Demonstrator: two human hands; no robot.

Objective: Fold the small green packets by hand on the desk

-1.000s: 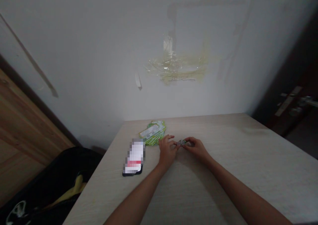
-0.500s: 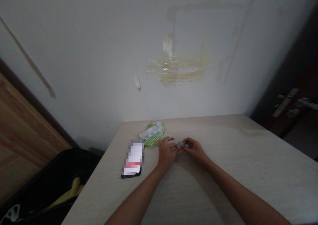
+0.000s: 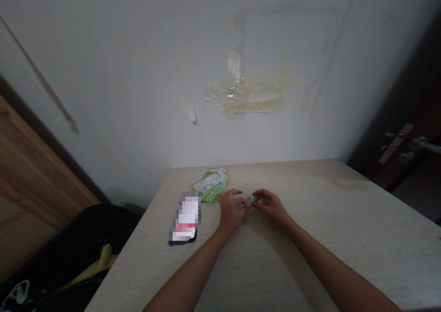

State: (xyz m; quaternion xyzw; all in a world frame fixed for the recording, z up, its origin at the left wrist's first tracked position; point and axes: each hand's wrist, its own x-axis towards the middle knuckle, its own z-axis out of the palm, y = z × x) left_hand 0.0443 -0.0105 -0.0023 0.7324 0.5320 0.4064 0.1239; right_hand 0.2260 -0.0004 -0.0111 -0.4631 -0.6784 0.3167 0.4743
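Note:
A small piece of printed paper [image 3: 250,201], white with green and dark patches, is between my two hands above the table. It looks folded or crumpled, though it is too small to make out clearly. My left hand [image 3: 233,209] grips its left end with lower fingers and thumb, the index finger stretched away. At the other end, my right hand [image 3: 272,206] pinches it between thumb and index finger. Just behind my left hand lies a fanned pile of green and white printed slips [image 3: 213,186].
A phone [image 3: 186,215] with its screen blurred lies on the pale wooden table [image 3: 327,238], left of my left hand. The wall [image 3: 138,96] rises behind the table. A black bag [image 3: 86,229] sits off the left edge; a dark door with a handle [image 3: 422,142] is on the right.
The paper between my fingers shows a slightly different face, as if turned a little. Both hands stay nearly in place; the view has shifted slightly.

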